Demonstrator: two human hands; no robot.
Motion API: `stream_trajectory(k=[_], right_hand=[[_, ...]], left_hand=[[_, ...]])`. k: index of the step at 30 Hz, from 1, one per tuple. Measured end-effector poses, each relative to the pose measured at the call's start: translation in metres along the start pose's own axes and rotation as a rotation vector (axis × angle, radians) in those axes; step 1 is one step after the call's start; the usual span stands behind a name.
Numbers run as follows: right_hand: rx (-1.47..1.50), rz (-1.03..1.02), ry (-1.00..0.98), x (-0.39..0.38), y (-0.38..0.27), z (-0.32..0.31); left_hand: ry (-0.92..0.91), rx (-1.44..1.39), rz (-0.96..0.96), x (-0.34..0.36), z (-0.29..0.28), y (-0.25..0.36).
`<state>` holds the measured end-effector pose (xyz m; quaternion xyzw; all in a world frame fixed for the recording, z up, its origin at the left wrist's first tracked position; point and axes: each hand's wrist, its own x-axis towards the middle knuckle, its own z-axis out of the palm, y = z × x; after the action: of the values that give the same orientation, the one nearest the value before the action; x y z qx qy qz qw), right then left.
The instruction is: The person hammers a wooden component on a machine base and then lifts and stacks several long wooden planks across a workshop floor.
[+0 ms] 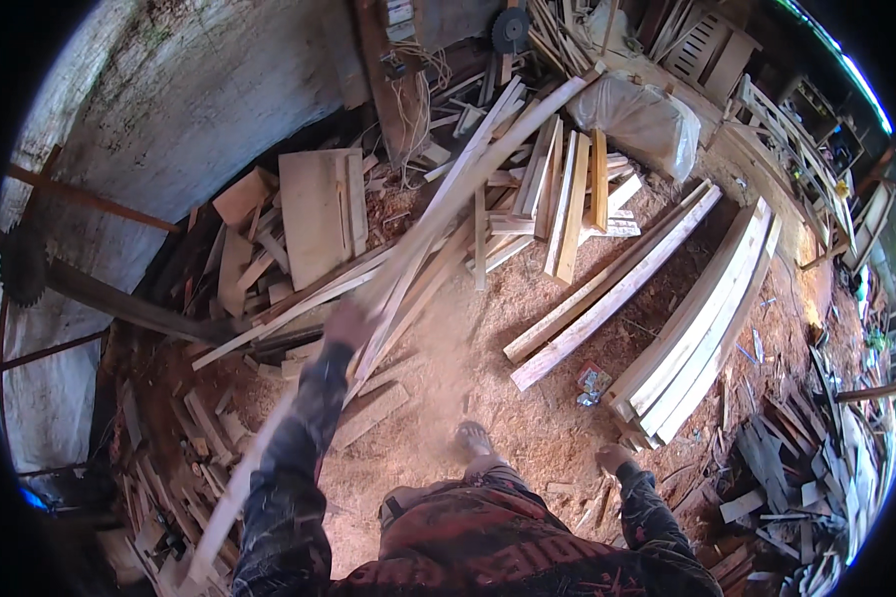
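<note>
The fingers of your blurred left hand (350, 326) seem wrapped around a long, pale, flat wooden plank (503, 149), slanting well to the left of the curved-looking stack of pale wooden boards (702, 313), while your bare right hand (614, 458) hangs near that stack's lower end with nothing visible in it, its finger curl too small to tell. By my reading, you're partway through: several boards lie gathered in the stack, and two narrow pinkish-tan boards (617, 284) lie just left of it, but your plank isn't set down yet.
</note>
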<state>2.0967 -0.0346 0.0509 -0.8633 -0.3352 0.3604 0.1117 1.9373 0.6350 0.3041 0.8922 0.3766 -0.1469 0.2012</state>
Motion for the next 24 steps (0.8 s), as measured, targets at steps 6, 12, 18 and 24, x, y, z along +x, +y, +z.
stream_trajectory(k=[6, 12, 18, 24], right_hand=[[-0.587, -0.242, 0.022, 0.028, 0.036, -0.005], [-0.611, -0.498, 0.010, 0.124, 0.016, 0.024], [-0.829, -0.702, -0.494, 0.205, -0.113, 0.020], [-1.269, -0.788, -0.526, 0.321, -0.188, -0.001]], left_hand=[[0.402, -0.557, 0.893, -0.002, -0.042, 0.189], [0.019, -0.510, 0.681, -0.091, 0.262, 0.048], [0.087, -0.564, -0.954, -0.469, 0.405, -0.296], [0.835, -1.083, -1.202, -0.632, 0.473, -0.287]])
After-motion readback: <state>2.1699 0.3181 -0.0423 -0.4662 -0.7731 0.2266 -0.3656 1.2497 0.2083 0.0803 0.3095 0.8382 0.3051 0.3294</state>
